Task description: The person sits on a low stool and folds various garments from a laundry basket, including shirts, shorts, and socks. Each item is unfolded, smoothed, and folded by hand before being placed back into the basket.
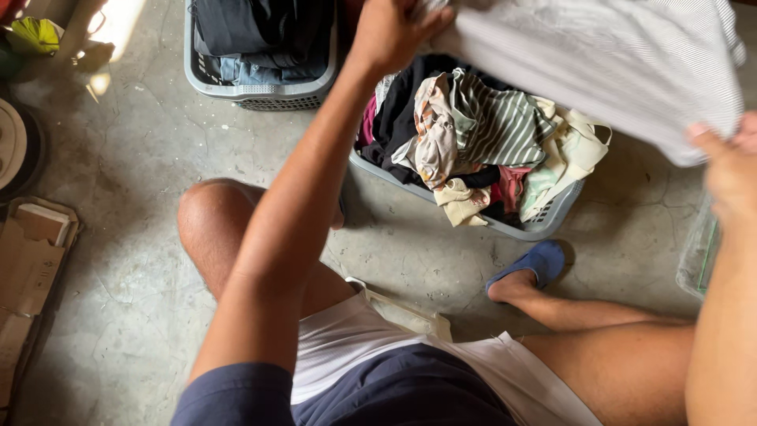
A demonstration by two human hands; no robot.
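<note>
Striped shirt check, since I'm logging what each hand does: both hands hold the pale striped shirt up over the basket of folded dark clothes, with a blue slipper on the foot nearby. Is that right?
Not quite. The head view shows the left hand and right hand holding the striped shirt over the grey basket of jumbled mixed clothes; the folded dark clothes sit in the other basket. The blue slipper is right.

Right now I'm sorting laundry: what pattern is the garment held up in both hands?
Fine grey-and-white pinstripes on the garment, seen in the head view.

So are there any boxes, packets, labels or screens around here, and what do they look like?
No screens or signs show.
Flattened cardboard: brown, on the floor at the left edge.
Clear plastic container: right edge, greenish tint, mostly cut off.
Any labels on the clothes are hidden.
</note>
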